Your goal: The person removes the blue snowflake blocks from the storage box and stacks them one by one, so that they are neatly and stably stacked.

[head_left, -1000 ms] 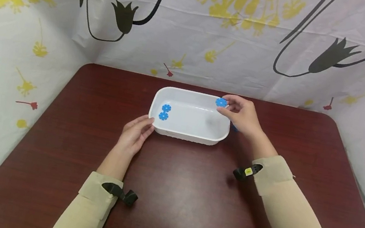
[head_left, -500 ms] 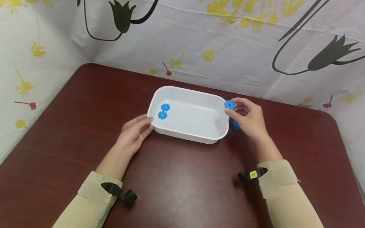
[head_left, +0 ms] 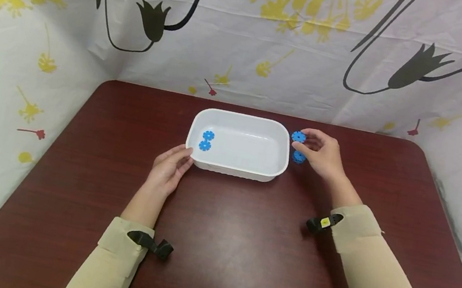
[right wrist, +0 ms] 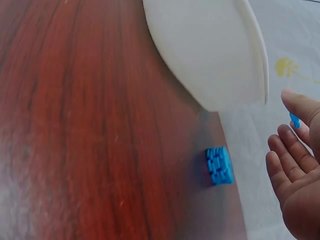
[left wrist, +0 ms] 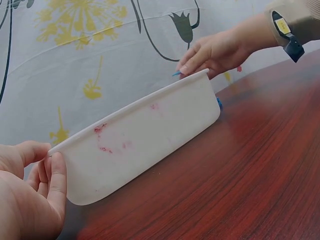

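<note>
My left hand [head_left: 171, 167] grips the near left corner of a white plastic tub [head_left: 233, 172], thumb over the rim and fingers against the outer wall. Two blue notched snowflake discs [head_left: 205, 145] lie on the tub floor at its left end. Just beyond the right end, my right hand [head_left: 322, 153] pinches another blue snowflake disc [head_left: 298, 136] between thumb and fingers. Below that disc, a short stack of blue snowflake discs [right wrist: 219, 166] stands on the table beside the tub. In the left wrist view the pinched disc shows edge-on above the far rim.
The dark red wooden table [head_left: 233, 245] has rounded back corners. A white cloth [head_left: 294, 88] printed with yellow and grey flowers hangs behind it and at both sides. Black wrist straps with small cameras [head_left: 163, 249] sit over the sleeves.
My right hand has moved right with the pinched disc, from over the tub's far right corner to above the stack, which shows more fully now. My left hand stays on the tub.
</note>
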Tool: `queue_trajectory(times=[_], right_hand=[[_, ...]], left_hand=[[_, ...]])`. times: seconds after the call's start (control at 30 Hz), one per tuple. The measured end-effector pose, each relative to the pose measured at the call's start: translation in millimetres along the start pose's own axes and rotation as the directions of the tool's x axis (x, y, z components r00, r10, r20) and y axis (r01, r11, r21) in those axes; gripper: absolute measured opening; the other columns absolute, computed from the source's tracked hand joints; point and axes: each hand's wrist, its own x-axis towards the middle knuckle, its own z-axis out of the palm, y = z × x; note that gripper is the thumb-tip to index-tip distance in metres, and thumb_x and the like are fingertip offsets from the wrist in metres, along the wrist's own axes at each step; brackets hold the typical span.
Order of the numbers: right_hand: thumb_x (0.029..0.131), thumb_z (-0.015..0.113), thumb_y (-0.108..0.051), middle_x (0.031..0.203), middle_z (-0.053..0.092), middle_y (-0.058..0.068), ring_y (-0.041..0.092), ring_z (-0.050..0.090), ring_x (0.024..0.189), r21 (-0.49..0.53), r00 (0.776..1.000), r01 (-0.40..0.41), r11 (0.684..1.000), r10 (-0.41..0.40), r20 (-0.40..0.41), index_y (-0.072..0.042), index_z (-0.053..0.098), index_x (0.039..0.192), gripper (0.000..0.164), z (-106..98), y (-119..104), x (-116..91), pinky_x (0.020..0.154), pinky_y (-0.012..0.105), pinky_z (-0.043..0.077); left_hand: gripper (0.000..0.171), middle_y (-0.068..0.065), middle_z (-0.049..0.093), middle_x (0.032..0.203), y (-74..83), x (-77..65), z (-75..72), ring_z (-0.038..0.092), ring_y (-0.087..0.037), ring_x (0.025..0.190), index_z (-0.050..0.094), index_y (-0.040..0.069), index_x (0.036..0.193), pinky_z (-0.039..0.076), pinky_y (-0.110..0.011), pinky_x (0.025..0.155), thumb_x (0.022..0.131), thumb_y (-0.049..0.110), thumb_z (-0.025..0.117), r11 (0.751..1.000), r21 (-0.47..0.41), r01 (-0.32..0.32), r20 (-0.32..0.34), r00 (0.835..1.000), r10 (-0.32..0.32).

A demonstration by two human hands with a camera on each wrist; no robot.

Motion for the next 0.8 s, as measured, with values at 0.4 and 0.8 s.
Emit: queue_trajectory(times=[0.4, 0.8], right_hand=[[0.092, 0.077, -0.033, 0.123, 0.067, 0.017, 0.03, 0.066, 0.108, -0.051, 0.999, -0.05, 0.997, 0.05, -0.001, -0.006, 0.063, 0.13, 0.048, -6, 30, -3, 0.085, 0.015, 0.056], [0.093, 0.077, -0.026, 0.12, 0.067, 0.02, 0.032, 0.065, 0.103, -0.116, 0.998, -0.029, 0.993, 0.035, 0.046, -0.003, 0.064, 0.128, 0.045, -6, 47, -7, 0.082, 0.021, 0.057]], left_hand=[[0.021, -0.003, 0.064, 0.091, -0.6, 0.7, -0.6, 0.063, -0.009, 0.08, 0.058, 0.004, 0.113, 0.06, -0.018, 0.082, 0.095, -0.001, 0.068, 1.0, -0.006, -0.005, 0.011, 1.0, 0.005], [0.021, -0.003, 0.065, 0.087, -0.6, 0.0, -0.8, 0.063, -0.009, 0.078, 0.059, 0.005, 0.113, 0.06, -0.018, 0.081, 0.095, -0.002, 0.068, 1.0, -0.007, -0.005, 0.019, 1.0, 0.005]])
